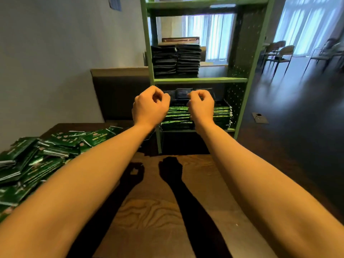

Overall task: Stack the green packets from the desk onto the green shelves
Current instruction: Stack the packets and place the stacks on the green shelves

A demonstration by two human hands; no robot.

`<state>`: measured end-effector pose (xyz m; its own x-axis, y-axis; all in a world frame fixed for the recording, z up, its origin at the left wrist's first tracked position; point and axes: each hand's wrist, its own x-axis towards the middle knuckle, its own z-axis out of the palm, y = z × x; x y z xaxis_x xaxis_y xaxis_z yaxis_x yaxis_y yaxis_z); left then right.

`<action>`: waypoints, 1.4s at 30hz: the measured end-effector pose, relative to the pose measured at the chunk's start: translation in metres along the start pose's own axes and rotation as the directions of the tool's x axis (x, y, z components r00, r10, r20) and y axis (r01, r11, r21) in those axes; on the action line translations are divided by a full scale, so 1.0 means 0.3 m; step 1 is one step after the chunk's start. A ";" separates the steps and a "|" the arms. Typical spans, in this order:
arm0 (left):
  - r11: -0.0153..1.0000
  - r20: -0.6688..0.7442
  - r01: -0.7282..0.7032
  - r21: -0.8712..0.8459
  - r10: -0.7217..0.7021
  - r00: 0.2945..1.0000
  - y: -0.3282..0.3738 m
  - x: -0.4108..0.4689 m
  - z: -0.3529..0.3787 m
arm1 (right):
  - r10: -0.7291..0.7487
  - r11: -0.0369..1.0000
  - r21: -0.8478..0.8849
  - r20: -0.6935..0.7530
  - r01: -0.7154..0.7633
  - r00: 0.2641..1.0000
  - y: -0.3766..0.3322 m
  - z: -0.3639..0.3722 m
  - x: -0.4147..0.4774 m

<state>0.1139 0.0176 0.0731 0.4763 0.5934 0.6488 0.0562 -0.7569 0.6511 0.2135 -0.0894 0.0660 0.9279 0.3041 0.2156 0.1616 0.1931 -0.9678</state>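
Green packets [37, 164], loose heap: one, on the left part of the desk [158, 211], lying overlapped at all angles; too many to count. Each carries pale print and small pinkish marks, too small and blurred to read; no brand can be made out.

Green shelves [201, 80]: one metal unit, standing at the far edge of the desk, side panel perforated.
- Middle shelf: two dark stacks [175, 60] of packets side by side, touching, with one flat brown box [180, 39] on top. No label is legible.
- Lower shelf: two stacks of bright green packets [176, 116], edge-on, side by side, with darker packets behind them; their count is unclear.

Hands: two, bare, raised above the desk in front of the lower shelf, apart from each other.
- Left hand [150, 105]: fingers curled in, thumb near forefinger, nothing seen in it.
- Right hand [201, 107]: fingers likewise curled, nothing seen in it.

Shadows of both forearms fall on the wood-grain desk.

Other items: one blue paper [115, 3] on the wall, text unreadable; chairs [283, 53] by the windows at right, at least two; one metal floor plate [259, 117].
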 end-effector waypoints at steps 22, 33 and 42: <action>0.811 0.009 0.231 0.537 -0.279 0.960 -0.654 -0.622 -0.487 | 0.037 0.840 -0.514 0.373 0.173 0.927 0.533 0.373 -0.620; 0.648 0.078 0.293 0.703 -0.479 0.874 -0.786 -0.592 -0.422 | 0.040 0.722 -0.634 0.439 0.277 0.898 0.645 0.522 -0.573; 0.809 0.105 0.329 0.487 -0.428 0.898 -0.741 -0.611 -0.446 | 0.079 0.569 -0.738 0.489 0.363 0.869 0.671 0.543 -0.559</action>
<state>-0.1034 0.1138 -0.1380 0.4957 0.8280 0.2621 0.6297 -0.5505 0.5481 0.0356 0.0503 -0.1438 0.6548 0.7354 0.1746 0.6769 -0.4678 -0.5683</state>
